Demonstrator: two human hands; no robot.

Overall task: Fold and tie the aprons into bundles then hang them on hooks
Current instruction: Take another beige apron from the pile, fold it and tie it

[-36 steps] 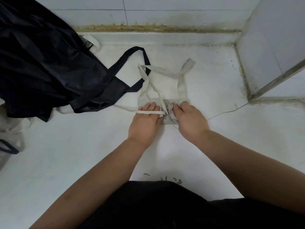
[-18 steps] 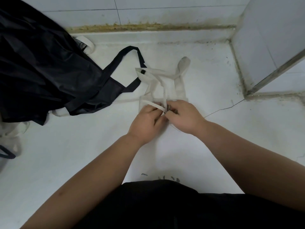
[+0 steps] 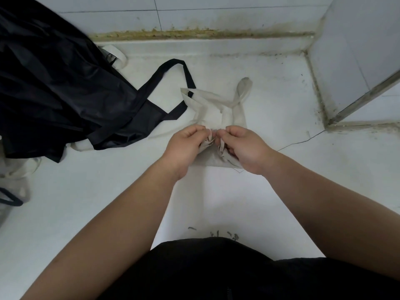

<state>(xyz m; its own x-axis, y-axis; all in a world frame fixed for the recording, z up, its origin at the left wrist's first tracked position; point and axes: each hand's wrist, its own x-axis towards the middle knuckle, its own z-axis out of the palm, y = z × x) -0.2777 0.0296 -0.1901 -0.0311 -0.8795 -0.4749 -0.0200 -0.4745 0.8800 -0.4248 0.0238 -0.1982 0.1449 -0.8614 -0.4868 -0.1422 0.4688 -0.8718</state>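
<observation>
The pale apron lies folded into a small bundle on the white floor, straight ahead of the kneeling person and just right of the heaped black apron, whose strap loop reaches to the pale apron's far left corner. A second ago both hands lay flat on the bundle, with one tie stretched across the left fingers. Half a second ago the fingers had curled and drawn together over its middle. Now the left hand has its fingers curled and pinches a tie end, and the right hand is likewise curled around the other tie, knuckles almost touching above the bundle. The neck loop, earlier spread flatter, now stands bunched beyond the hands. The black apron has not moved, and the floor crack runs off to the right of the right wrist.
</observation>
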